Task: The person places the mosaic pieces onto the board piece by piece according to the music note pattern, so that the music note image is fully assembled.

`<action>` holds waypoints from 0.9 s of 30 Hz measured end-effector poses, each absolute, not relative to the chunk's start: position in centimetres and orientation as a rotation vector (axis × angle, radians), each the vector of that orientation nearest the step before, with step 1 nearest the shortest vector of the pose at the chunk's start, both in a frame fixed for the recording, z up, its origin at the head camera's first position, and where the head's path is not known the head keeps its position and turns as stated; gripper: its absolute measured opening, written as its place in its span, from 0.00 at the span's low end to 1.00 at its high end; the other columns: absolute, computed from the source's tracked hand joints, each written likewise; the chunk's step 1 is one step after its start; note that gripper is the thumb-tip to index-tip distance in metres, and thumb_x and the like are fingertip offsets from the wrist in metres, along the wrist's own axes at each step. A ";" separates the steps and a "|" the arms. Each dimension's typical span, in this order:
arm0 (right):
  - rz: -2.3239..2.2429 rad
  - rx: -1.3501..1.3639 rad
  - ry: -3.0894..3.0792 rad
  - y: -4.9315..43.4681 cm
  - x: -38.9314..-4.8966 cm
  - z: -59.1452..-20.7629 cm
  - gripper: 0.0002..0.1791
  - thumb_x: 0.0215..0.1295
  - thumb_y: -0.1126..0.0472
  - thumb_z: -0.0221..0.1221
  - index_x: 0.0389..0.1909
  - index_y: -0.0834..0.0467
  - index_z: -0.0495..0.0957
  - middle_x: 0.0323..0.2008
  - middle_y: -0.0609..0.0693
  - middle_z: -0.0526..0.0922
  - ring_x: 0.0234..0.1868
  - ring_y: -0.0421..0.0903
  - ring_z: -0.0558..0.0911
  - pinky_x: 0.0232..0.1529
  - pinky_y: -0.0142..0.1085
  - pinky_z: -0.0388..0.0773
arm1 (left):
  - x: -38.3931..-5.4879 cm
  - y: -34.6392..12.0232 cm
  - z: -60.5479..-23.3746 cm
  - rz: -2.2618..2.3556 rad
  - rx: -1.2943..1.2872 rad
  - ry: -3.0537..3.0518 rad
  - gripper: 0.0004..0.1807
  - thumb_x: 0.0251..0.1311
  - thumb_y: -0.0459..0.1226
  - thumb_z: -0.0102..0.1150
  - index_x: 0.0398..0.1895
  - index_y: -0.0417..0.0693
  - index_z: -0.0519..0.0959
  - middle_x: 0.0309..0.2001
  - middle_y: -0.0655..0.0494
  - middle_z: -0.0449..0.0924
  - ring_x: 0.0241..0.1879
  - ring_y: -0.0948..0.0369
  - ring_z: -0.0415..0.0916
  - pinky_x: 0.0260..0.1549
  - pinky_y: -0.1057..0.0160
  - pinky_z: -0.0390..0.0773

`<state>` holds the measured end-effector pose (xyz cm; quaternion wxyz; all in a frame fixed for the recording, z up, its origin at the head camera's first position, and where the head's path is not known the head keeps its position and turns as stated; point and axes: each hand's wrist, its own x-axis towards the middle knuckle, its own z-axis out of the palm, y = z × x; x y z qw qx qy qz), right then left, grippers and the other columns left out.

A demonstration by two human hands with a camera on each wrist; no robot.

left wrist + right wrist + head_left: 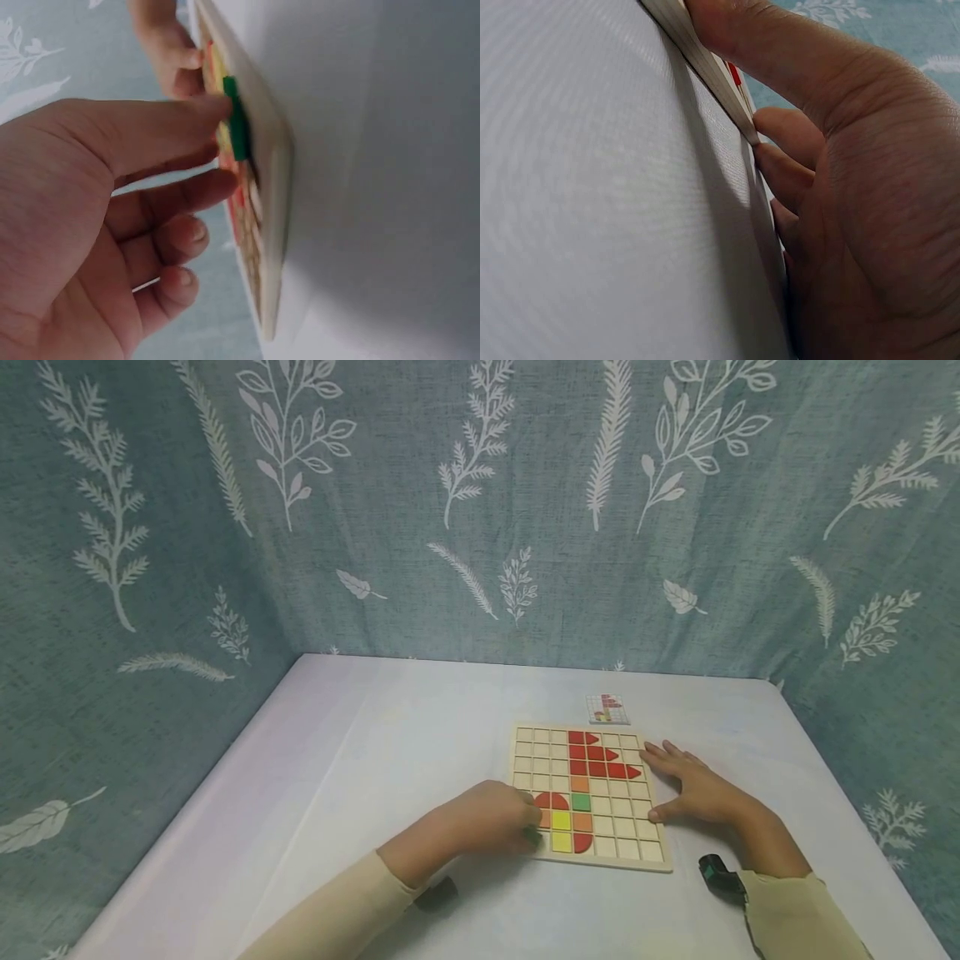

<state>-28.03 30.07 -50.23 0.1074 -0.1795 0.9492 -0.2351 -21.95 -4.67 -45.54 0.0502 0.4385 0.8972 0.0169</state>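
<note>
A wooden grid board lies on the table with coloured tiles set in its cells. Three red rows, each with a pointed end, fill its upper part; orange, green, yellow and rounded red tiles sit lower down. At the near left corner my left hand pinches a green tile with the thumb; the fingertip behind it is partly hidden. The tile is tilted against the board's edge. My right hand rests against the board's right edge, its thumb and fingers spread and touching the rim.
A small pattern card printed with a similar coloured figure lies beyond the board. The white table ends at a leaf-patterned curtain at the back and sides. Dark wrist devices sit at the sleeves.
</note>
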 end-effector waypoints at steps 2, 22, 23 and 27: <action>-0.696 -0.521 2.798 30.1 -28.0 -50.1 0.66 0.34 0.30 0.71 0.74 0.58 0.57 0.74 0.61 0.50 0.73 0.66 0.41 0.64 0.67 0.39 | -22.1 -4.6 -45.5 0.064 1.363 2.717 0.07 0.54 0.42 0.71 0.36 0.58 0.85 0.25 0.71 0.72 0.24 0.67 0.65 0.26 0.72 0.68; -0.687 -0.529 2.800 29.8 -27.9 -50.2 0.66 0.35 0.31 0.71 0.74 0.58 0.57 0.74 0.60 0.50 0.74 0.65 0.41 0.65 0.65 0.38 | -22.3 -3.8 -46.1 0.123 1.468 2.693 0.07 0.54 0.40 0.71 0.37 0.59 0.85 0.28 0.73 0.76 0.26 0.71 0.66 0.30 0.76 0.69; -0.686 -0.528 2.801 29.8 -27.9 -50.1 0.66 0.35 0.31 0.71 0.74 0.58 0.57 0.74 0.60 0.50 0.74 0.65 0.41 0.65 0.66 0.38 | -22.4 -3.8 -46.1 0.131 1.485 2.692 0.08 0.53 0.41 0.72 0.38 0.59 0.85 0.29 0.73 0.76 0.26 0.71 0.66 0.30 0.76 0.69; -0.700 -0.539 2.800 29.9 -27.9 -50.2 0.66 0.35 0.31 0.72 0.74 0.59 0.57 0.74 0.61 0.51 0.73 0.65 0.41 0.65 0.65 0.38 | -22.4 -3.4 -46.3 0.114 1.534 2.692 0.10 0.52 0.43 0.73 0.38 0.59 0.85 0.30 0.71 0.74 0.26 0.71 0.66 0.29 0.76 0.69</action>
